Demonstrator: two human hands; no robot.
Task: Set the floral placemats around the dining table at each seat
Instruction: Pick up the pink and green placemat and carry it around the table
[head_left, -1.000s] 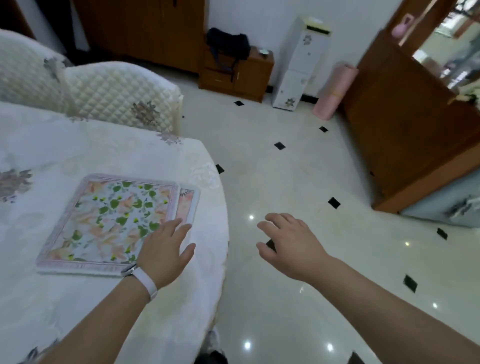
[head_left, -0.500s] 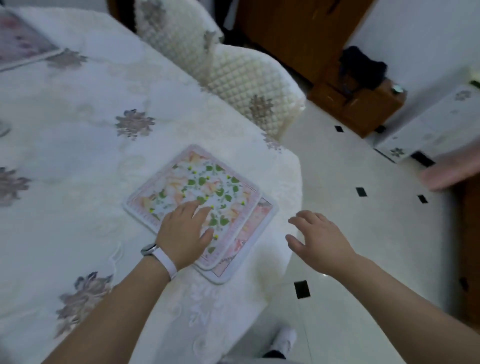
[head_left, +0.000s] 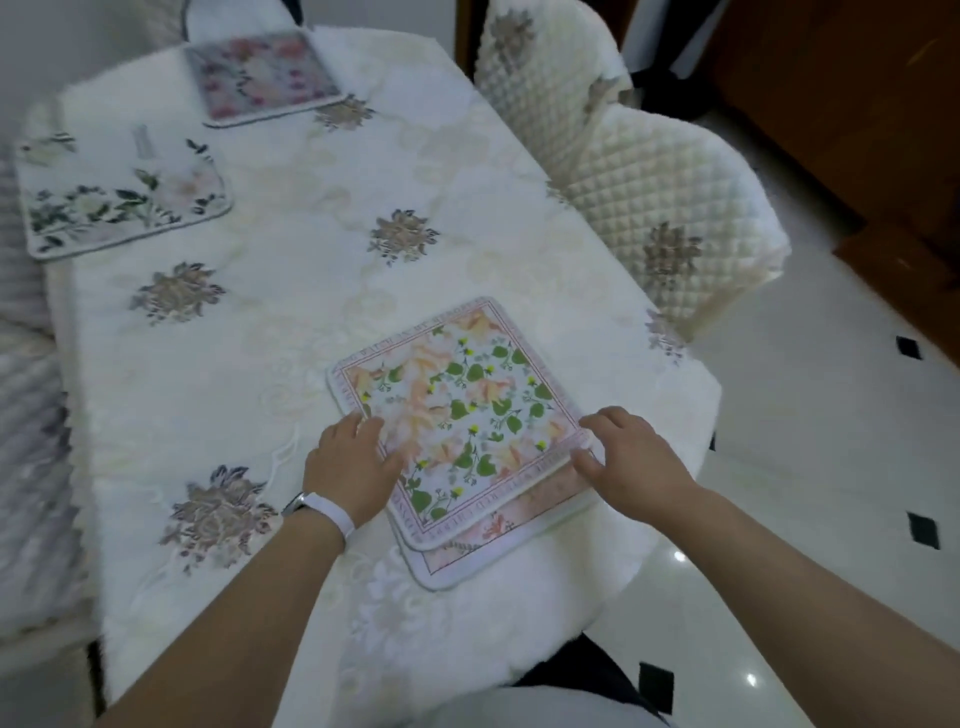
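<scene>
Two floral placemats are stacked at the near right end of the white-clothed dining table. The top placemat has green leaves and peach flowers. The lower placemat peeks out under its near edge. My left hand, with a white wristband, rests flat on the top mat's left edge, fingers spread. My right hand pinches the top mat's right corner, fingers above and thumb at the edge. A grey-green leaf placemat lies at the far left seat. A pink-flowered placemat lies at the far end.
Two quilted cream chairs stand along the table's right side. Pale upholstery borders the left side. Glossy tiled floor with black diamonds lies to the right, with wooden furniture beyond it.
The view has swung left over the table, showing the two far placemats. My right hand came from the air beside the table onto the top mat's right corner. My left hand slid to its left edge.
</scene>
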